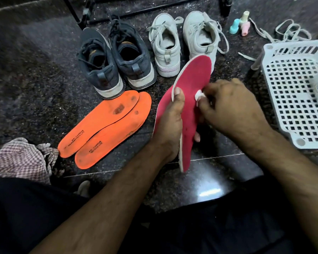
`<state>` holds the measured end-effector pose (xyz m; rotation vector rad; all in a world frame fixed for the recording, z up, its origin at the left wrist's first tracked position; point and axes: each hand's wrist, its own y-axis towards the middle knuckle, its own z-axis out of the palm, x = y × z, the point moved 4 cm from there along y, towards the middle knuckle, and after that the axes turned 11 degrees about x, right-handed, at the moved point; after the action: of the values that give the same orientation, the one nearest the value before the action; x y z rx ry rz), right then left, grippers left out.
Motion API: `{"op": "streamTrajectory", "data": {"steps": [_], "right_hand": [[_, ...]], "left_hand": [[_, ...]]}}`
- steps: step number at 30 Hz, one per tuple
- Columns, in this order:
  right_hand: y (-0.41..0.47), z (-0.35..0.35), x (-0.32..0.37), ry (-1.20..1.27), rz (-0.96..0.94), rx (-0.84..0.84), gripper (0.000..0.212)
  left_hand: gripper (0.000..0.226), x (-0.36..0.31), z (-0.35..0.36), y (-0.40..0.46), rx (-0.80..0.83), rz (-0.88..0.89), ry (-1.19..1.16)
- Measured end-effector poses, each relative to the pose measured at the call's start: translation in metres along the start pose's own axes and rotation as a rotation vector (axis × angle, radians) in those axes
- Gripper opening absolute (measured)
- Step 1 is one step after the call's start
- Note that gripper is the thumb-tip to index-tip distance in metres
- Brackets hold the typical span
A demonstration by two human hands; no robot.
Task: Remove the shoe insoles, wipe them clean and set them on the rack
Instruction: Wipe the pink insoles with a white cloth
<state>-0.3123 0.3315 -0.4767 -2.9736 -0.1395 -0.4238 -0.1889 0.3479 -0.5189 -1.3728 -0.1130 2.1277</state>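
upper centre: pair of dark knit sneakers [116,59] left of pair of pale grey lace-up sneakers [184,43] | below dark pair: two orange foam insoles [106,127] side by side, overlapping | centre: pink insoles [189,99] held between left hand [170,121] and right hand [228,107] | right edge: white perforated plastic basket [297,92] | lower left: checked cloth [20,158] | upper right: small pastel bottles [240,24] beside loose laces [283,32]

There is a single view, from a wide-angle camera worn on the person's head. It looks forward and steeply down over the person's dark-clothed lap onto the dark speckled floor [35,74]. The forearms enter from the bottom edge and the hands [200,110] sit close, near the middle. Further off, toward the top edge, stand the shoes [117,57]. Straight lines bow toward the frame's borders, and a white basket [275,52] is cut off at the right.
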Motion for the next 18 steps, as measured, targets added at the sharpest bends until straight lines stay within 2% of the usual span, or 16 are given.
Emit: {"op": "streamTrajectory", "data": {"steps": [4, 8, 11, 14, 16, 18], "right_hand": [[-0.021, 0.012, 0.033, 0.095, -0.140, 0.106, 0.034], [-0.042, 0.023, 0.044, 0.079, -0.270, 0.209, 0.033], [-0.024, 0.015, 0.025, 0.008, -0.185, 0.115, 0.042], [-0.007, 0.002, 0.006, -0.079, -0.022, 0.006, 0.034], [-0.006, 0.002, 0.010, -0.042, -0.025, 0.022, 0.032], [-0.016, 0.007, 0.028, 0.038, -0.122, 0.096, 0.030]], "left_hand": [[0.070, 0.000, -0.006, 0.001, -0.012, 0.017, -0.126], [0.085, -0.003, -0.011, 0.003, 0.012, 0.009, -0.094], [0.075, 0.001, -0.006, 0.003, 0.058, -0.041, -0.125], [0.068, 0.003, -0.006, 0.004, 0.084, -0.045, -0.102], [0.068, 0.003, -0.006, 0.003, 0.068, -0.047, -0.100], [0.069, 0.002, -0.007, 0.002, 0.044, -0.046, -0.145]]}}
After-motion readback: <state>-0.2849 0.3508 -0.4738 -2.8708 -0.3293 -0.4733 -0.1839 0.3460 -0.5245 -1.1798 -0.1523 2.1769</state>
